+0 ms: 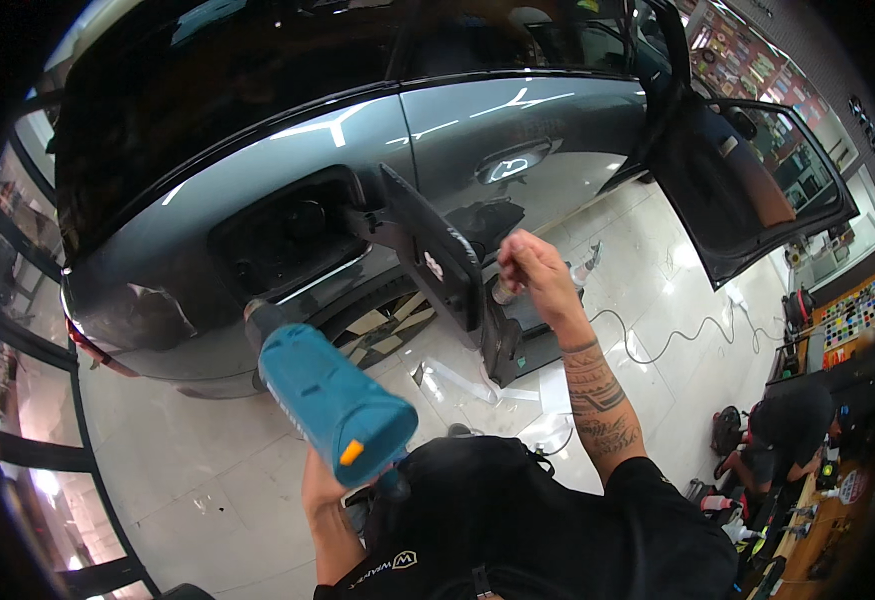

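Note:
A teal heat gun (pixel 333 395) with an orange switch is in my left hand (pixel 326 485), whose fingers are mostly hidden behind its body. Its metal nozzle points up toward the fuel filler recess (pixel 288 235) in the grey car's rear side. The fuel door (pixel 438 255) stands swung out on its hinge, with its inner face and a small pale sticker partly showing. Just right of the door's edge, my right hand (pixel 533 268) is closed with fingers curled together. Whatever those fingers may hold is too small to make out.
The grey car's body panel (pixel 458 120) fills the upper middle, with a front door (pixel 748 190) open at right. Below the fuel door are a dark stool-like stand (pixel 518 350) and white film scraps (pixel 458 380). A cable (pixel 648 355) crosses the floor. Another person (pixel 788 430) crouches by a workbench.

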Demonstrator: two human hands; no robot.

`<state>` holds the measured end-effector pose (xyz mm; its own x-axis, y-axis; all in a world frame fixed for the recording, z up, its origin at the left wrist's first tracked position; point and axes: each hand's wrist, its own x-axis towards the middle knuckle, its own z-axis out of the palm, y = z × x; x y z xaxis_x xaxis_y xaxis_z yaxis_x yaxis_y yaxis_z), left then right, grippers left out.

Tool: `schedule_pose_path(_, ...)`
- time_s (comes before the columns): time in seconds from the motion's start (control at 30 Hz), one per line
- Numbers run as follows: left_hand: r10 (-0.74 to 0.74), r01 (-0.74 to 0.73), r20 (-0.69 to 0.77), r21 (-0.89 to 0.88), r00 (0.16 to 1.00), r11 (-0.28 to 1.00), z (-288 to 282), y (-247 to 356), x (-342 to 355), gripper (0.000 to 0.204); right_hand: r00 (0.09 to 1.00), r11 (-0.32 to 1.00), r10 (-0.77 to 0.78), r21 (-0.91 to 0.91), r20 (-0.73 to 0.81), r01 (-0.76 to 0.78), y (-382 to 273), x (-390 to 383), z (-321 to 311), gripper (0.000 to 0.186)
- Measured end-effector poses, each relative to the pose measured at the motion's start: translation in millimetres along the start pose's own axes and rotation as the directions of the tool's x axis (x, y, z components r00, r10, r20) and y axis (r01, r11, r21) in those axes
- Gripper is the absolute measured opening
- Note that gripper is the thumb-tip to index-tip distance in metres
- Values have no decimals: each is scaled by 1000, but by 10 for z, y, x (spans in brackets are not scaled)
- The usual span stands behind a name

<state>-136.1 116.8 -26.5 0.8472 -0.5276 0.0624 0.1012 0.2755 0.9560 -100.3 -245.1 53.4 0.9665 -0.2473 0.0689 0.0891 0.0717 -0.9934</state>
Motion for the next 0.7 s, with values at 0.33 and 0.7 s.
schedule_pose_path(0.33,-231,216,67,180,971,960,-457,471,-229,80,951,969,201,-97,-235,-229,437,-524,-423,22)
schedule_pose_path(0.7,-5,180,284,-593,959,785,-330,483,154,68,862,908,368,-65,-349,-414,706,-1193,-338,19)
